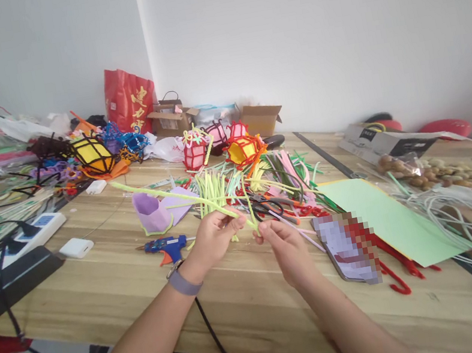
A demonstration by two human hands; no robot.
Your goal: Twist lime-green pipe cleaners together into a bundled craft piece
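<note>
My left hand [214, 238] and my right hand [282, 247] are both pinched on a long light-green pipe cleaner [161, 194] above the wooden table [258, 300]. The stem runs from between my hands up and left, over a purple foam piece [155, 212]. My left wrist wears a grey band [184, 283]. Just behind my hands lies a heap of pipe cleaners [242, 184] in green, yellow and pink, with black-handled scissors [268, 206] in it. A blue glue gun [167, 247] lies left of my left hand.
A phone [344, 248] and a light-green sheet [385, 220] lie to the right. Finished pipe-cleaner lanterns [240, 150] and a yellow one [92, 154] stand further back, with cardboard boxes [260, 118] and a red bag [129, 101]. A power strip [23, 241] sits left, white cables [463, 221] right.
</note>
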